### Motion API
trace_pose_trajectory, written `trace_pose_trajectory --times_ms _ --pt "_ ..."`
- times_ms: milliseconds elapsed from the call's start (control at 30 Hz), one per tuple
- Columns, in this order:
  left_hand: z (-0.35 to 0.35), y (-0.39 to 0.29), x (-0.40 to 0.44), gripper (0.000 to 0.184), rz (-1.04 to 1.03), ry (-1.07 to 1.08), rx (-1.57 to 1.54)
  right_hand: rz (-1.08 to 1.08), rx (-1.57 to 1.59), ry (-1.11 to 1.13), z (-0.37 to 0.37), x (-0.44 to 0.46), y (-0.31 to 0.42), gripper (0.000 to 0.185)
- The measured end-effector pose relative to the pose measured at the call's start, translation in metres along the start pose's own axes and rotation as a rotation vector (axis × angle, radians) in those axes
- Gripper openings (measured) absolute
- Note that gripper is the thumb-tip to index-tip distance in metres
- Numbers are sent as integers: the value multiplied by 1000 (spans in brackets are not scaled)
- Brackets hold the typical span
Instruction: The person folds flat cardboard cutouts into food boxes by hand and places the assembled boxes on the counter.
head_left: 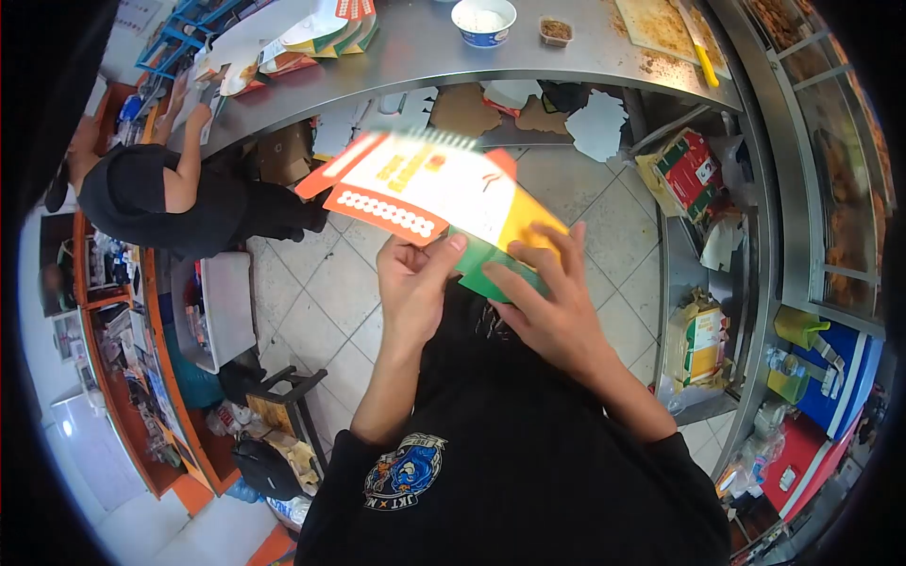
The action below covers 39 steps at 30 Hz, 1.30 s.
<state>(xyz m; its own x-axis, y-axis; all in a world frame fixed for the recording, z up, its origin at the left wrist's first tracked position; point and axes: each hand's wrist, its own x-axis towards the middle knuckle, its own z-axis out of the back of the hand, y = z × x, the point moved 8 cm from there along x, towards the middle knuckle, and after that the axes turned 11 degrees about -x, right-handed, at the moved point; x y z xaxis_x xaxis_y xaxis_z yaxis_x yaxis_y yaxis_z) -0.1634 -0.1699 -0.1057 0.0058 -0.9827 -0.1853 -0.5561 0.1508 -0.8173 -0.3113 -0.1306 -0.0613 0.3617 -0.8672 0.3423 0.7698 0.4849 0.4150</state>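
A cardboard food box (429, 184) is held up in front of my chest, partly unfolded and tilted. Its panels are white, orange, yellow and green, with a row of white scalloped print on one orange flap. My left hand (413, 283) pinches the near edge, thumb on top where the orange flap meets the green panel; its other fingers are curled, partly hidden. On the right side, my right hand (552, 292) grips the green and yellow end, with several fingers over the panel. The far edge of the box looks blurred.
Ahead runs a steel counter (396, 71) with more folded boxes (316, 42), a white-and-blue tub (483, 24), a small brown-filled container (556, 32) and a yellow-handled knife (703, 57) on a cutting board (651, 24). A co-worker (179, 198) stands left. A chair (288, 410) is behind left.
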Motion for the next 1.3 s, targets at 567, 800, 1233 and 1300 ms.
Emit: trace_pose_trajectory --times_ms 567,800,1233,1300 --pt "-18 -5 -40 35 -190 111 535 -408 892 -335 25 -1 -33 20" --pt "-13 -24 -55 35 -216 176 599 -375 1125 -216 17 5 -27 20" --pt "-9 -37 -68 37 -208 206 645 -304 990 -99 23 16 -23 17" --pt "-8 -37 -69 37 -207 211 648 -325 977 -104 23 15 -23 17"
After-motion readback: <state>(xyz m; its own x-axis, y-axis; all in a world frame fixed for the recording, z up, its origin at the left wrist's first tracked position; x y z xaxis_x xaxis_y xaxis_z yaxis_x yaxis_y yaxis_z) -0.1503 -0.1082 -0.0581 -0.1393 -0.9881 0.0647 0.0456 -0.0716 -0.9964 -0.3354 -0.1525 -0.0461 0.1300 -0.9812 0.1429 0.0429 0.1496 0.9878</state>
